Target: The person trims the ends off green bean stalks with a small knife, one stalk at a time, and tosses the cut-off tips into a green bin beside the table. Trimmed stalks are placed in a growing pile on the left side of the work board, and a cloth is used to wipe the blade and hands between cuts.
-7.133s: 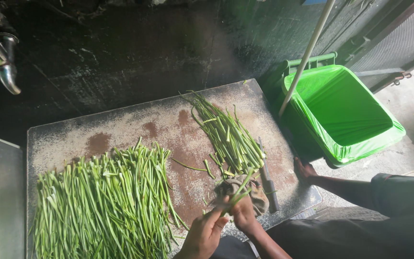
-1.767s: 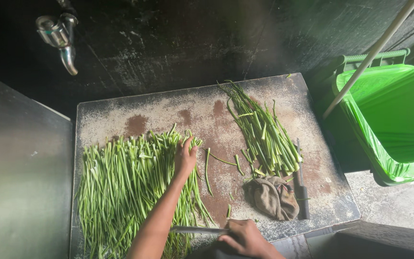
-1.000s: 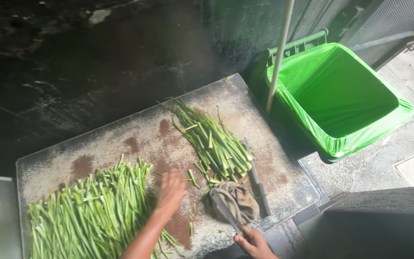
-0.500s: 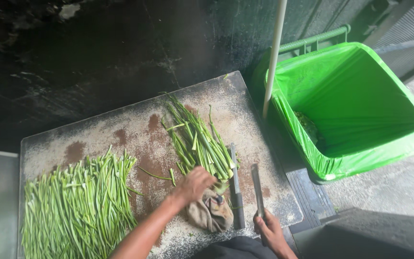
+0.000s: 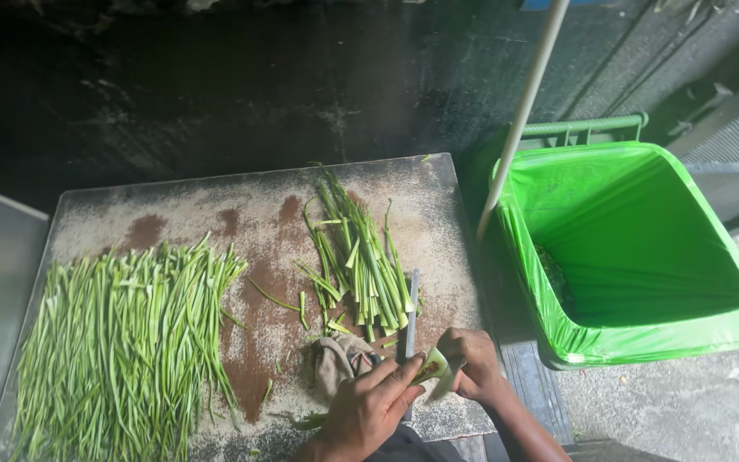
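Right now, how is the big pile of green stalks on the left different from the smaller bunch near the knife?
The left pile is much larger and spread wide; the smaller bunch is narrow and tight. The left pile lies apart from the hands; the smaller bunch lies beside the knife, just beyond them. Both are long green stalks on the same worn board.

The worn board point(image 5: 173, 214) (rust-stained) carries two heaps of green stalks point(image 5: 121, 342), a rag point(image 5: 331, 364) and a knife point(image 5: 411, 299).
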